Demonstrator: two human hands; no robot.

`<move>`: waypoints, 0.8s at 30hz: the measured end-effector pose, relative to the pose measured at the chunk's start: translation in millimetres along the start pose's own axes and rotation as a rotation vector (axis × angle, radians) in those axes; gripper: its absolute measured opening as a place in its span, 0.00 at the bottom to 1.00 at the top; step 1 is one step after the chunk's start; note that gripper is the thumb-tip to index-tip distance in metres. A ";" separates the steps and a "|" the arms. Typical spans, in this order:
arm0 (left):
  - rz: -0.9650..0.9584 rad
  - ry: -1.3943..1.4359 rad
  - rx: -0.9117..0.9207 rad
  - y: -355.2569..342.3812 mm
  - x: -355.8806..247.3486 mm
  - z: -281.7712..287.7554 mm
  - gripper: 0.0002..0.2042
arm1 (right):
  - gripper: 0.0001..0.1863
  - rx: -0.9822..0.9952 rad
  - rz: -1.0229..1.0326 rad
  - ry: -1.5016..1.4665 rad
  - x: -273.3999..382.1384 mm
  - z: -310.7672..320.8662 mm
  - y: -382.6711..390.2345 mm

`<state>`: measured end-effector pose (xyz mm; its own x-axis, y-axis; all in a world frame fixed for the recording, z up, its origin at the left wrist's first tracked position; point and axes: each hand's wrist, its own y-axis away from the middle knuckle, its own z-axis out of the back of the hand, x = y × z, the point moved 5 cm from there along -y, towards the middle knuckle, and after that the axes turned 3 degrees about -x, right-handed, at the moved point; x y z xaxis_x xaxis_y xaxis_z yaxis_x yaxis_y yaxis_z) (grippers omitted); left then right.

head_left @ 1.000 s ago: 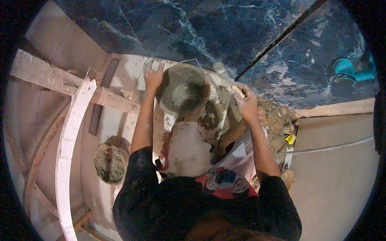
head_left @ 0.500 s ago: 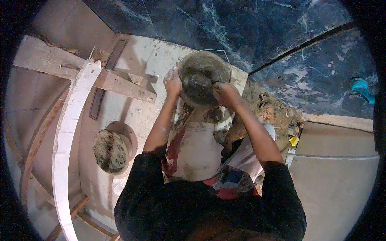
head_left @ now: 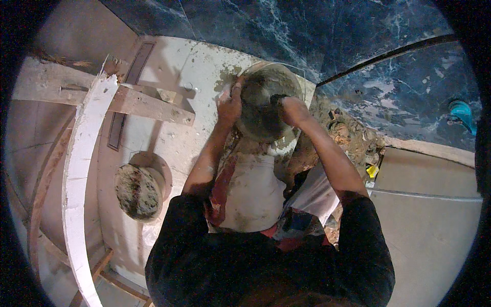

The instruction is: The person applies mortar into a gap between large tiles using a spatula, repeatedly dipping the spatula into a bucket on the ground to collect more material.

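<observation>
A round bucket [head_left: 266, 87] with a wire bail and wet grey mortar inside sits on the dirty white surface ahead of me. My left hand [head_left: 229, 102] is closed on the bucket's left rim. Over the right part of the bucket, my right hand [head_left: 291, 109] is closed on the trowel, whose blade is dark and hard to make out in the mortar. Below the bucket, between my forearms, lies a whitish bag [head_left: 245, 197] with red patches, smeared with grit.
A second container [head_left: 137, 192] of grey mortar stands left. A curved white strip [head_left: 79, 189] and wooden beams [head_left: 153, 105] span the left side. Dark marbled panels [head_left: 266, 23] fill the top. Rubble [head_left: 342, 133], a turquoise pipe fitting [head_left: 461, 115] and beige board [head_left: 424, 230] are right.
My right hand has moved leftward from beside the bucket to inside its rim, carrying the trowel into the mortar. My left hand stays at the left rim. The view has shifted.
</observation>
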<state>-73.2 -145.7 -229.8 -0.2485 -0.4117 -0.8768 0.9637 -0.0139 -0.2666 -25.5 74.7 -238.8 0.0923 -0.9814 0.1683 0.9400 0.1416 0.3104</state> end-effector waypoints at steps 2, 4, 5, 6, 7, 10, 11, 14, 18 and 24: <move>0.069 0.007 0.078 -1.6 -20.7 5.2 0.19 | 0.08 -0.023 -0.001 -0.041 5.7 4.3 -2.3; 0.201 -0.096 0.209 0.0 -21.4 5.7 0.17 | 0.08 -0.001 0.015 -0.057 16.8 7.8 -6.1; 0.003 -0.185 0.177 3.7 -21.4 5.0 0.16 | 0.08 0.032 0.032 -0.052 23.3 8.5 -9.7; -0.191 -0.277 0.143 12.3 -17.4 3.9 0.15 | 0.08 0.067 0.054 -0.049 28.5 5.6 -13.3; -0.383 -0.371 0.109 22.8 -12.3 3.1 0.14 | 0.08 0.085 0.101 -0.048 36.0 1.8 -17.1; -0.258 0.186 0.147 17.2 -27.2 -5.0 0.13 | 0.08 0.104 0.166 -0.080 20.7 -34.8 -35.3; -0.296 0.197 0.149 14.7 -35.8 -6.4 0.14 | 0.08 0.100 0.171 -0.112 9.7 -50.3 -40.6; -0.427 0.227 0.208 -2.8 -74.2 -29.0 0.14 | 0.11 -0.048 0.196 -0.328 -62.4 -99.5 -58.6; -0.421 0.009 0.153 17.6 -28.5 -15.8 0.15 | 0.21 0.071 0.006 -1.434 -27.3 -67.8 -17.1; -0.320 -0.316 0.219 20.7 -6.6 -21.5 0.17 | 0.24 0.397 0.152 -0.037 -9.1 -43.5 -39.6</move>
<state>-53.6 -123.7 -238.1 -0.5259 -0.6110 -0.5917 0.8503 -0.3619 -0.3820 -49.3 72.4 -293.2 0.2017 -0.9413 0.2708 0.7165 0.3303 0.6145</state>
